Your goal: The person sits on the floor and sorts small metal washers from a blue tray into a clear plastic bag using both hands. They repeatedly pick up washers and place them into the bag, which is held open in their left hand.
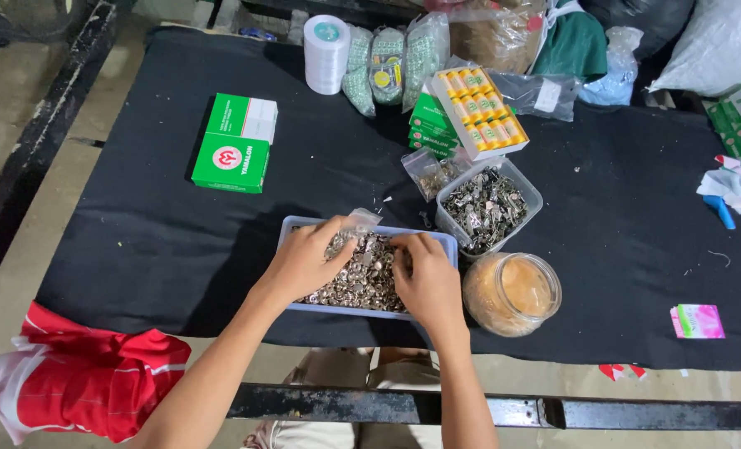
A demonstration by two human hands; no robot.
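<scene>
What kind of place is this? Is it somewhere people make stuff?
Probably a small sewing or garment workshop. Both hands dig in a tray of metal buttons; beside it sit a tub of metal clips, a box of thread spools and a jar.

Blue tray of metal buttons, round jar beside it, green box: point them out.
blue tray [448, 241], head view, right rim.
round jar [512, 293], head view, middle of its top.
green box [236, 143], head view, top face.

Green box [233, 143], white tape roll [326, 53], amber jar [512, 293], tub of metal clips [488, 204], pink packet [698, 321]
</scene>
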